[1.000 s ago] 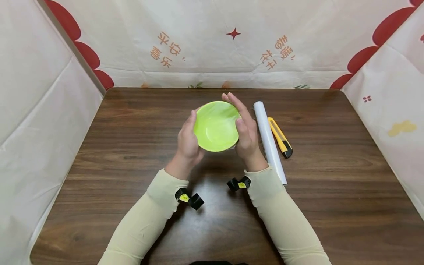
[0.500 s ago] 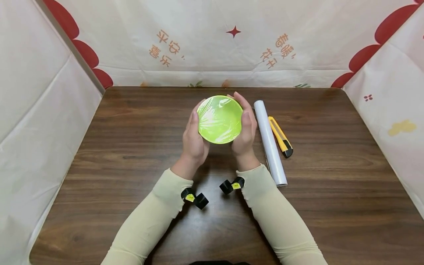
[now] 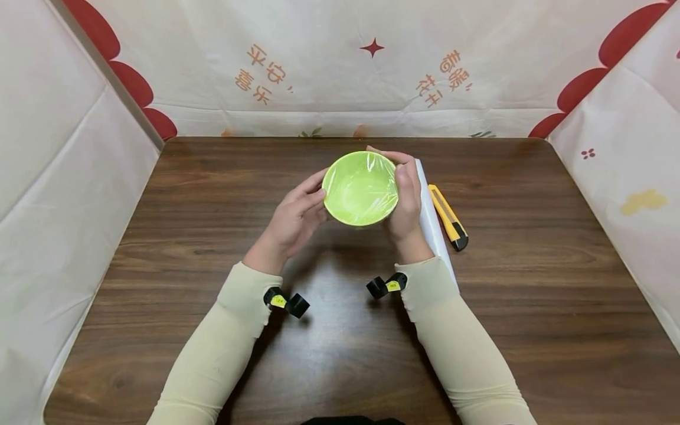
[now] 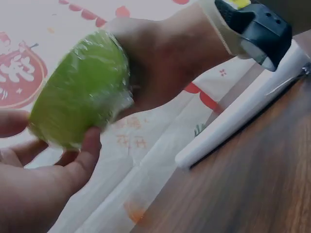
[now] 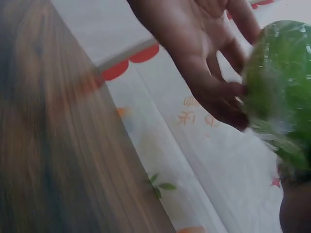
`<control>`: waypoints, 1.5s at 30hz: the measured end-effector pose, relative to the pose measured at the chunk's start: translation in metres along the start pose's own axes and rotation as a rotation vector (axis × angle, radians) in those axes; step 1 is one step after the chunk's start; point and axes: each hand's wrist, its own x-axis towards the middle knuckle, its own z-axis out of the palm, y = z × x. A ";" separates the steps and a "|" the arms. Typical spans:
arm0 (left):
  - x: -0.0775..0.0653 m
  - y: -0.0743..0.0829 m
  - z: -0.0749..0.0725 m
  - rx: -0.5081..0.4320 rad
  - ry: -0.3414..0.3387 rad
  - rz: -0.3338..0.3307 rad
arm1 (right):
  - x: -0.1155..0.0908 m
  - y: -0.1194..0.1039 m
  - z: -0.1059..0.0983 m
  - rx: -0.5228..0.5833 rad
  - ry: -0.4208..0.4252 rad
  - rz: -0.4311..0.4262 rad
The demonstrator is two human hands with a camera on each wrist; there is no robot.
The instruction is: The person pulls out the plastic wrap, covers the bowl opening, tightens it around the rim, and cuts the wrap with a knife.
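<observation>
A lime-green bowl [image 3: 360, 192] is held up over the wooden table, its mouth covered by taut clear plastic film with glossy creases. My right hand [image 3: 406, 203] grips its right side, thumb on the rim and fingers behind. At the left rim, my left hand [image 3: 294, 218] pinches the bowl between thumb and fingertips, its palm apart from the wall. In the left wrist view, film bunches loosely around the outside of the bowl [image 4: 80, 92]. The right wrist view shows the left hand's fingertips on the wrapped bowl [image 5: 284, 82]; little of the right hand appears there.
A white roll [image 3: 437, 236] of film lies beside the right forearm, partly hidden by the right hand. Just right of it is a yellow utility knife [image 3: 448, 218] with a black end. A printed white cloth [image 3: 340, 71] hangs behind the table [image 3: 531, 265].
The bowl has been turned and tilted in the hands and shifted slightly right. My left hand has drawn back leftward from cupping its side to a fingertip hold. The roll and knife stay put.
</observation>
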 end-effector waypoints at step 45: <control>0.015 -0.053 -0.054 0.316 0.306 -0.347 | 0.000 0.065 -0.042 -0.717 -0.313 0.678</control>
